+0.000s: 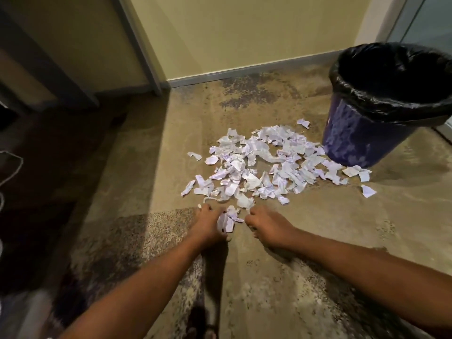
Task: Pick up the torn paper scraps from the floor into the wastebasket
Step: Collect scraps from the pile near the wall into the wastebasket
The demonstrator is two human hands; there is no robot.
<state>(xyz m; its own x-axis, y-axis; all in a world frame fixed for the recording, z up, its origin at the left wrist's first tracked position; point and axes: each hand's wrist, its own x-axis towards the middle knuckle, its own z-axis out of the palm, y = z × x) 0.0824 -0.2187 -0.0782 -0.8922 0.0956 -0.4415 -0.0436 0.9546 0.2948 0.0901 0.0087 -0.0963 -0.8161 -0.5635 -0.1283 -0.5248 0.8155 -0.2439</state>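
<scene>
A wide heap of torn white paper scraps (266,162) lies on the patterned carpet. At the heap's near edge my left hand (208,225) grips a small bunch of scraps (227,220) in curled fingers. Just to its right, my right hand (265,225) is down on the carpet with fingers curled; what it holds is hidden. The blue wastebasket (362,143), lined with a black bag (391,77), stands at the heap's far right edge, its mouth open and dark inside.
A yellow wall with a grey skirting (244,72) runs behind the heap. Dark furniture (49,81) fills the left side, with a pale cord (14,167) beside it. A glass panel (430,20) stands at the far right behind the basket.
</scene>
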